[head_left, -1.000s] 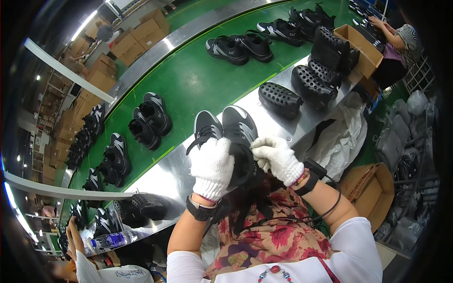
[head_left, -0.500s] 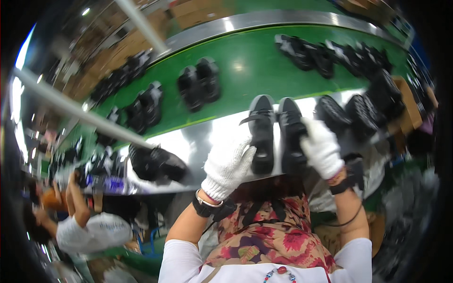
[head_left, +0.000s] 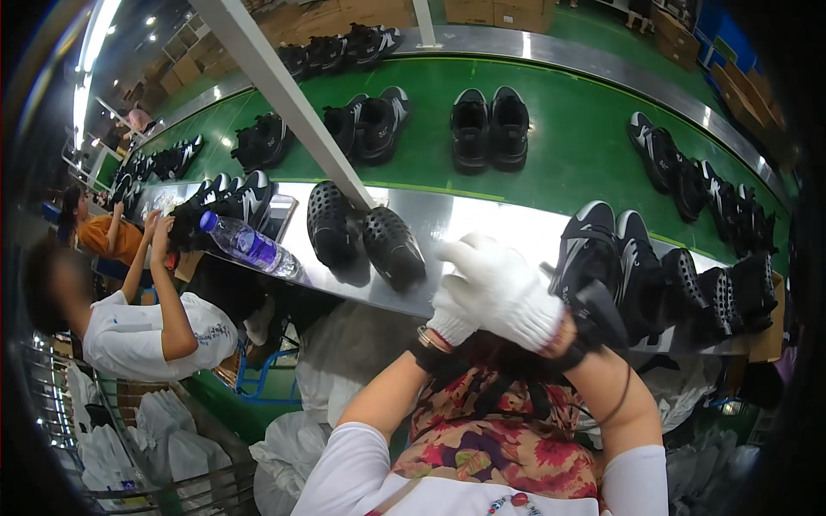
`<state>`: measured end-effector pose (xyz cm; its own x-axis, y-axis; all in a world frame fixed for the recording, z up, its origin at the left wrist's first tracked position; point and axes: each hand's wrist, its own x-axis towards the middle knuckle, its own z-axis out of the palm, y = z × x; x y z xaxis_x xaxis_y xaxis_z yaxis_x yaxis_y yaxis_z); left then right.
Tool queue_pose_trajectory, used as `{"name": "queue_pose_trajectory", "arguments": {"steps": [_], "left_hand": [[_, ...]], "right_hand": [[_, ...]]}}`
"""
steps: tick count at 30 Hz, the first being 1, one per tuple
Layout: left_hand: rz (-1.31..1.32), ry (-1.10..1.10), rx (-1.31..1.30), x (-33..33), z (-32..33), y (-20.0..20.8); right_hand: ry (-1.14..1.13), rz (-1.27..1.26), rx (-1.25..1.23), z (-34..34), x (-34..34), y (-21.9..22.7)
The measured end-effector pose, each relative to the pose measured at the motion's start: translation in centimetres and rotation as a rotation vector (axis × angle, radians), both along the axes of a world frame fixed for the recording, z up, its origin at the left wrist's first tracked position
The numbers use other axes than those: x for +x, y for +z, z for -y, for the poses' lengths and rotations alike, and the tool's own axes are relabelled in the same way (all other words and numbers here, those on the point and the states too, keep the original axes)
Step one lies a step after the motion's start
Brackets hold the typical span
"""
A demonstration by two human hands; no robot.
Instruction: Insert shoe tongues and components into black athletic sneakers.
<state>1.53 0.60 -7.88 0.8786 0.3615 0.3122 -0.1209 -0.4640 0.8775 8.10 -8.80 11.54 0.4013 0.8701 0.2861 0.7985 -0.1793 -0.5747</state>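
Observation:
My left hand [head_left: 453,311] and my right hand [head_left: 514,297], both in white knit gloves, are together over the near edge of the steel ledge. The right glove lies across the left one and covers most of its fingers; which fingertips belong to which hand is unclear. No shoe is in my hands. Just right of them, a black-and-grey sneaker [head_left: 585,254] and its mate [head_left: 635,279] stand on the ledge, toes away from me. To the left, two black shoes [head_left: 332,230] [head_left: 393,248] show dotted, knobbly soles.
Beyond the steel ledge [head_left: 447,215] runs a green belt [head_left: 568,155] bearing several pairs of sneakers [head_left: 490,129]. A white post [head_left: 284,95] rises at left, near a water bottle [head_left: 249,245]. A seated co-worker [head_left: 181,335] is at left. More upturned shoes [head_left: 718,301] line the right.
My hands have left the pair of sneakers, which now stands to their right, and have come together. My view has shifted left, showing more of the bottle and co-worker.

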Motion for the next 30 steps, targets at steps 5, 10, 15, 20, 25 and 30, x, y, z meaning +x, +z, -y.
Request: {"name": "queue_pose_trajectory", "arguments": {"steps": [5, 10, 15, 20, 25, 30], "left_hand": [[-0.072, -0.051, -0.029, -0.1, 0.5, -4.0], [0.201, -0.208, -1.799, -0.5, 0.3, -5.0], [0.131, -0.074, -0.563, -1.0, -0.3, -2.1], [0.120, -0.340, -1.215, -2.1, -1.6, 9.4], [0.076, -0.333, -1.301, -2.1, 0.4, 14.7], [0.084, -0.179, -1.214, -1.0, 3.9, 15.8]], "right_hand": [[0.009, 0.071, -0.183, -8.8, 0.1, -3.5], [0.014, 0.094, -0.298, -10.6, -1.0, -3.2], [0.039, 0.011, 0.008, -2.5, 0.2, 0.8], [-0.061, -0.176, 0.060, 7.0, 1.1, 2.1], [0.000, -0.367, 0.081, 10.9, -0.9, 1.3], [-0.082, -0.467, 0.078, 14.8, -1.2, 1.8]]}}
